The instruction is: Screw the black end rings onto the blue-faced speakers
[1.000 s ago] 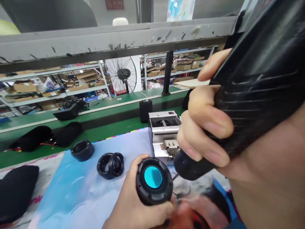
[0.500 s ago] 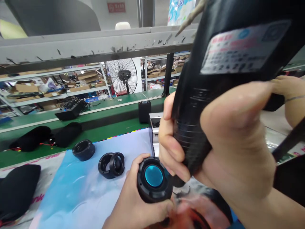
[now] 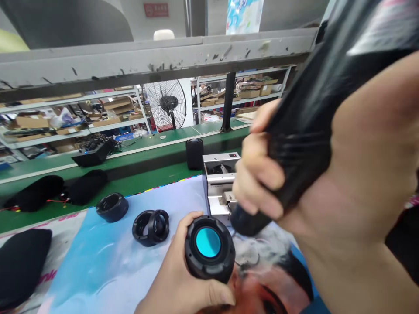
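My left hand (image 3: 176, 272) is shut around a round black speaker (image 3: 209, 248), whose cyan centre disc (image 3: 207, 242) faces up. My right hand (image 3: 258, 174) grips a black ribbed handheld power tool (image 3: 301, 135) above the mat. Its rounded lower end (image 3: 244, 221) is just right of the speaker, with a small gap between them. The tool and my forearm hide the right side of the mat. Two black ring-shaped parts (image 3: 112, 207) (image 3: 150, 227) lie on the printed mat (image 3: 131, 266), to the left of my left hand.
A silver machine (image 3: 219, 183) stands behind my hands. Black pouches (image 3: 22, 266) (image 3: 88, 186) lie left, and a black cylinder (image 3: 194, 153) stands on the green bench (image 3: 147, 174). Beyond a grey beam (image 3: 147, 59) are a fan (image 3: 164, 104) and shelves of cartons (image 3: 75, 117).
The power tool has swung back to the right and tilted, turning its label mostly out of view. The speaker stays in my left hand, with little movement.
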The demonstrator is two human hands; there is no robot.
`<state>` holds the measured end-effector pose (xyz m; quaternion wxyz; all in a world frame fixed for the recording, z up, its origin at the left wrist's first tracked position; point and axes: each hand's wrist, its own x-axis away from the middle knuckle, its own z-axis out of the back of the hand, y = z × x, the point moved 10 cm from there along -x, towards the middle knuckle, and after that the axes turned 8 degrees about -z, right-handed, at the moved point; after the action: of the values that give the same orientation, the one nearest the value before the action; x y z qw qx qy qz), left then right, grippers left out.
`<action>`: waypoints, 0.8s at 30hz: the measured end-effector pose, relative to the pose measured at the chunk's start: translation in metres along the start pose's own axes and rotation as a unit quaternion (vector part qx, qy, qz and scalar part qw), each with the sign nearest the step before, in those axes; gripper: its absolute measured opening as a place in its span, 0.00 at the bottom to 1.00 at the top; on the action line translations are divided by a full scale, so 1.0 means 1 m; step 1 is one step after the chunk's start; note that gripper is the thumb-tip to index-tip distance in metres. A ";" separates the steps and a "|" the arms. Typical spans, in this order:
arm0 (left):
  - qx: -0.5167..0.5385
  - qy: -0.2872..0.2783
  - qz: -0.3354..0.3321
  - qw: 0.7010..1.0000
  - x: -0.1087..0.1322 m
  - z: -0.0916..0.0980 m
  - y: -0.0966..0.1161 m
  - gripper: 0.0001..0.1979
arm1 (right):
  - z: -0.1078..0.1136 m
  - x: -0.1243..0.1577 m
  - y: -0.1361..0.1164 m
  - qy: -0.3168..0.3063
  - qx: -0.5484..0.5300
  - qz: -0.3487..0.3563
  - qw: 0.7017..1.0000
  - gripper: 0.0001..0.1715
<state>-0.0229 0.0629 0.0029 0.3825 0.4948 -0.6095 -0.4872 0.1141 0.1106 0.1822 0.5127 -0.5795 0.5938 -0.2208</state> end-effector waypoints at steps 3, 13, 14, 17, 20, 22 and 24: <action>-0.030 0.024 0.006 0.999 0.001 0.007 -0.001 0.57 | 0.043 -0.004 -0.003 0.136 0.035 0.086 0.986 0.34; -0.016 0.046 0.013 0.999 0.001 0.010 -0.004 0.58 | 0.087 -0.010 0.060 0.167 0.074 0.058 0.981 0.32; -0.015 0.039 0.020 0.999 0.001 0.008 -0.004 0.57 | 0.087 -0.010 0.062 0.165 0.071 0.055 0.982 0.31; -0.002 0.003 0.043 0.999 0.000 -0.001 -0.005 0.54 | 0.086 -0.010 0.064 0.152 0.061 0.032 0.986 0.32; -0.009 0.002 0.030 1.000 -0.001 -0.001 -0.002 0.52 | 0.078 -0.008 0.052 0.146 0.050 0.014 0.988 0.33; -0.033 0.022 0.004 0.999 -0.001 0.005 0.000 0.53 | 0.069 -0.003 0.028 0.154 0.035 0.041 0.987 0.34; -0.050 0.026 -0.022 0.998 -0.001 0.009 0.000 0.53 | 0.052 0.001 -0.002 0.157 0.030 0.076 0.984 0.35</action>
<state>-0.0310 0.0653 0.0014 0.4116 0.5011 -0.5632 -0.5121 0.1597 0.1266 0.1637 0.4455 -0.4750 0.7023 -0.2877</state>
